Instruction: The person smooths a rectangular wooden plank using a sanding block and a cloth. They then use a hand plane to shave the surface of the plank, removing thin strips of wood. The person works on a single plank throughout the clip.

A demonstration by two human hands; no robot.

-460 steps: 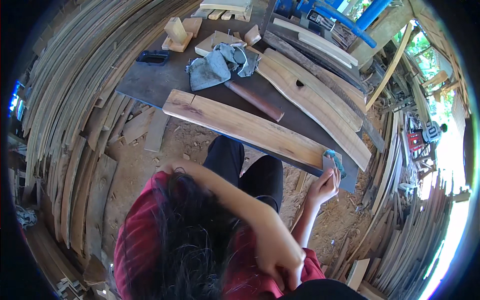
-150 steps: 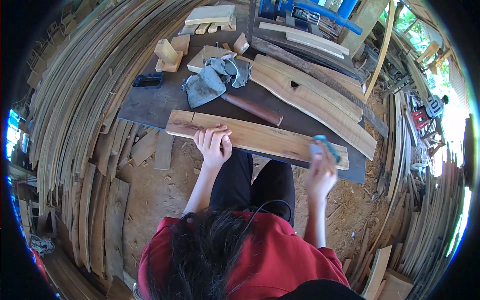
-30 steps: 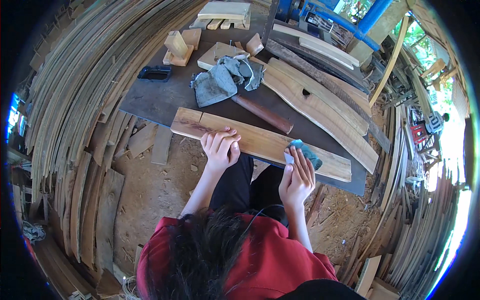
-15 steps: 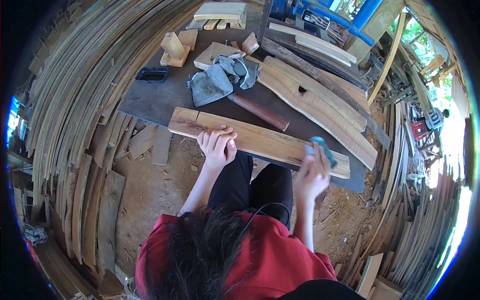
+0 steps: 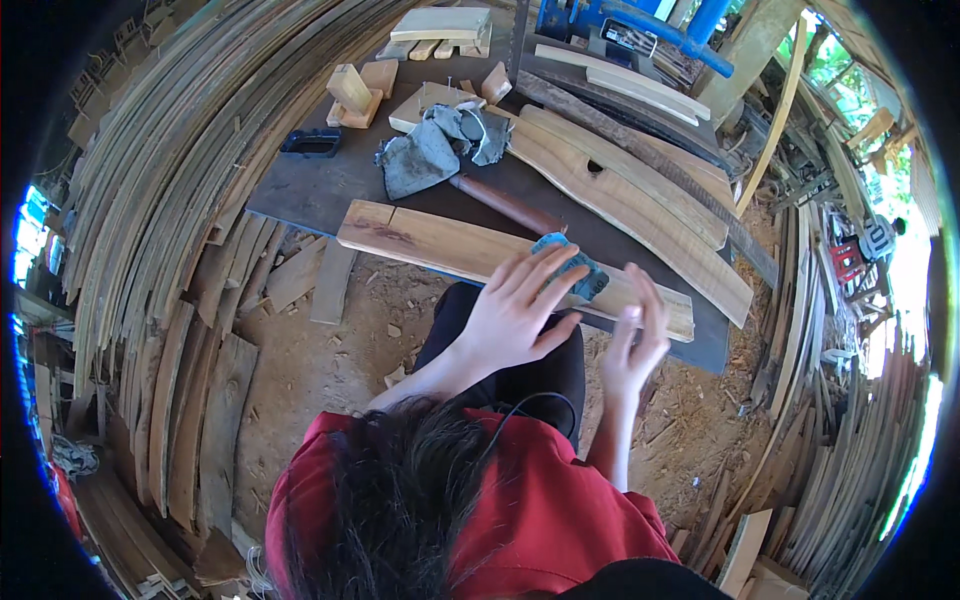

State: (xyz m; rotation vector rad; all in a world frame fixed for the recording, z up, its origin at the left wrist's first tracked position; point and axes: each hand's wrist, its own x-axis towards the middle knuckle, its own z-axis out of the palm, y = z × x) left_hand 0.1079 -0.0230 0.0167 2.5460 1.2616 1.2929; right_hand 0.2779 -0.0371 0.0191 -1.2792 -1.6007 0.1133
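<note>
A long planed wooden board (image 5: 440, 237) lies along the near edge of the dark table. On its right half rests a teal, mottled folded pad (image 5: 592, 280); whether it is cloth or sandpaper I cannot tell. My left hand (image 5: 515, 315) reaches over the board with fingers spread, the fingertips overlapping the pad's left side. My right hand (image 5: 637, 345) is held up just right of the pad, thumb and fingers apart, with nothing in it. Beyond the board are a crumpled grey sheet (image 5: 418, 160) and a brown wooden handle (image 5: 510, 205).
Shaped planks (image 5: 620, 190) lie on the table's right side. Small wood blocks (image 5: 352, 95) and a black tray-like piece (image 5: 311, 143) sit at the far left. Stacked timber strips (image 5: 170, 170) crowd the left, more timber the right. A person (image 5: 878, 238) is at the far right.
My left hand has left the board's left part and moved right to the pad. My right hand has let go of the pad and opened; the pad now sits further left.
</note>
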